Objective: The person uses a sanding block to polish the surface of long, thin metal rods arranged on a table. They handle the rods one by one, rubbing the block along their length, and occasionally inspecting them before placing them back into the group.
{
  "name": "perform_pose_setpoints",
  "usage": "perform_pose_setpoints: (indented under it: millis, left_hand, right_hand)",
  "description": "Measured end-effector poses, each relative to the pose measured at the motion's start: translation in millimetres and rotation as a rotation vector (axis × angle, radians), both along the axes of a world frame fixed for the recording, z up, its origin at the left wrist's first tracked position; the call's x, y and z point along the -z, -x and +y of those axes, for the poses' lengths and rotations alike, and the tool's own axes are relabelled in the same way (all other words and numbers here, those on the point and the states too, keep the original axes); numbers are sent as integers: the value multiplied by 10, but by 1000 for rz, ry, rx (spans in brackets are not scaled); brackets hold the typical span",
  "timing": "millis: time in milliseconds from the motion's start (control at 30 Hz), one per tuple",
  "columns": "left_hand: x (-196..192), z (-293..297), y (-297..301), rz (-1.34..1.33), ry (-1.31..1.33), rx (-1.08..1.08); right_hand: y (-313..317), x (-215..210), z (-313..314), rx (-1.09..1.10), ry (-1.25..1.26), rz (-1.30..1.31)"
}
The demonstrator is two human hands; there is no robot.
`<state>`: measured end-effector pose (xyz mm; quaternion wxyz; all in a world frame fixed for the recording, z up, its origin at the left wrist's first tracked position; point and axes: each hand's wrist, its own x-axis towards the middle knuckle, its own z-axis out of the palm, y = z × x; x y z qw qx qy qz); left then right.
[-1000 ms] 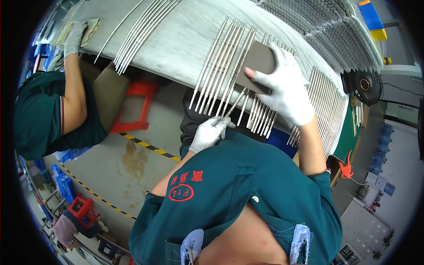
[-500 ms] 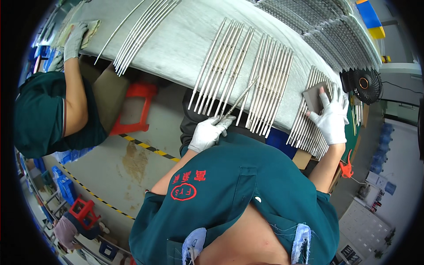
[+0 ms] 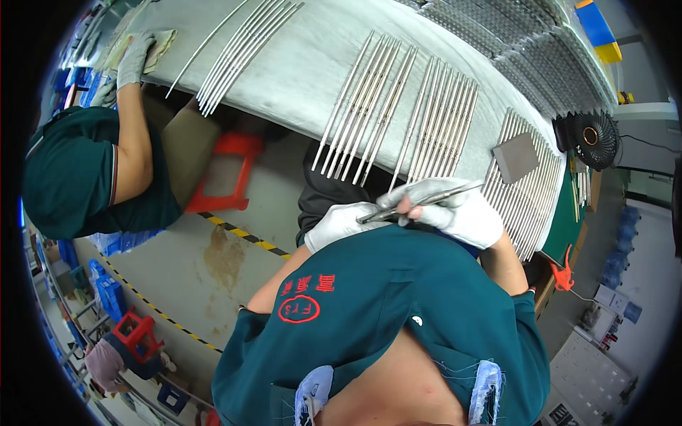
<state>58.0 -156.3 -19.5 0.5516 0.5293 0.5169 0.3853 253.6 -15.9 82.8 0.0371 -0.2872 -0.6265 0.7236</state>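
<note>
In front of my chest a slim metal rod [image 3: 460,190] is held between both gloved hands, tilted up toward the right. My left hand [image 3: 339,226] closes round its lower left end. My right hand [image 3: 458,211] wraps its bare-tipped fingers about the middle, so part of the rod is hidden. A grey rectangular block [image 3: 516,157] lies across a row of rods [image 3: 524,206] at the table's right. Beyond my hands, another group of rods [image 3: 442,121] lies side by side, with a further group [image 3: 366,106] just left of it.
The pale-covered table [image 3: 284,92] curves across the top. Textured grey trays [image 3: 526,57] are stacked at the back right, beside a black fan [image 3: 595,140]. A co-worker's gloved hand [image 3: 135,60] rests on a cloth at the far left, near more rods [image 3: 249,53]. A red stool [image 3: 238,174] stands below.
My right hand has left the grey block and come down left onto the rod. The rod now lies flatter and nearer my body. The block stays on the right-hand rods.
</note>
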Motion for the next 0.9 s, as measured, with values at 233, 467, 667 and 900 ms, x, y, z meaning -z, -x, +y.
perform_pose_setpoints:
  millis: [233, 467, 667, 900]
  left_hand:
    - [126, -79, -11, 138, 85, -21]
    - [-14, 247, -100, -220, 517, -190]
    - [59, 313, -108, -457, 509, -198]
    - [82, 294, -44, -434, 546, -136]
  right_hand:
    - [-414, -396, 260, 370, -522, 526]
    - [242, 197, 430, -226, -1575, -155]
    - [389, 359, 482, -286, -1508, -137]
    - [391, 384, 605, -277, -1564, -80]
